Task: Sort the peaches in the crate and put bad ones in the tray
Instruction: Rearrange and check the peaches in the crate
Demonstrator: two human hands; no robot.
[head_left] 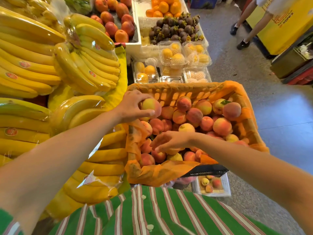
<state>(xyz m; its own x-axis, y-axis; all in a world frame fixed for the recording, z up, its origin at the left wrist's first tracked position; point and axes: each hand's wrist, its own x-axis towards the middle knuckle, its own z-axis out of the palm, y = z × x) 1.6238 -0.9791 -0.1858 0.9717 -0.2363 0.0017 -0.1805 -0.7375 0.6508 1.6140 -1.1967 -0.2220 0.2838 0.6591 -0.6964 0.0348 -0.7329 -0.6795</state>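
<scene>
The left hand [133, 107] curls its fingers round a peach [150, 106] at the far-left corner of the crate [169, 94]. The right hand [169, 141] spreads over the pile [194, 116], grip unclear. The tray [213, 194] sits low, near right, so a hasty toss could miss it.

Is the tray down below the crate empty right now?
No, the white tray below the crate's near corner already holds a few peaches.
</scene>
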